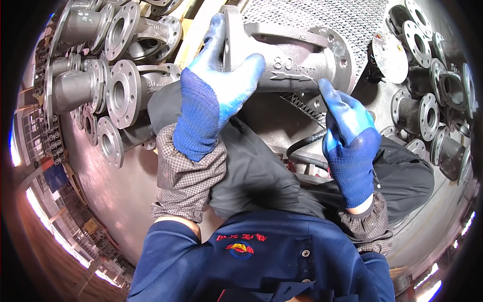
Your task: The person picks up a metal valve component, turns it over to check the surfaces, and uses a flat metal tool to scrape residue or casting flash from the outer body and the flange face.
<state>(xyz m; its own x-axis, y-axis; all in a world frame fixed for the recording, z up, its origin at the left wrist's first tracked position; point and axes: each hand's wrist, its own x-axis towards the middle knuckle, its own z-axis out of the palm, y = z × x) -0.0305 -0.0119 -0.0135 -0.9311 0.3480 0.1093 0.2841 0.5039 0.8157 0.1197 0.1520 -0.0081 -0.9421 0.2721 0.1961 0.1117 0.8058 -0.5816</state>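
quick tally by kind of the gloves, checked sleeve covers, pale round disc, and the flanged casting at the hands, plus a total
Blue gloves: 2
Checked sleeve covers: 2
Pale round disc: 1
Flanged casting at the hands: 1
Total: 6
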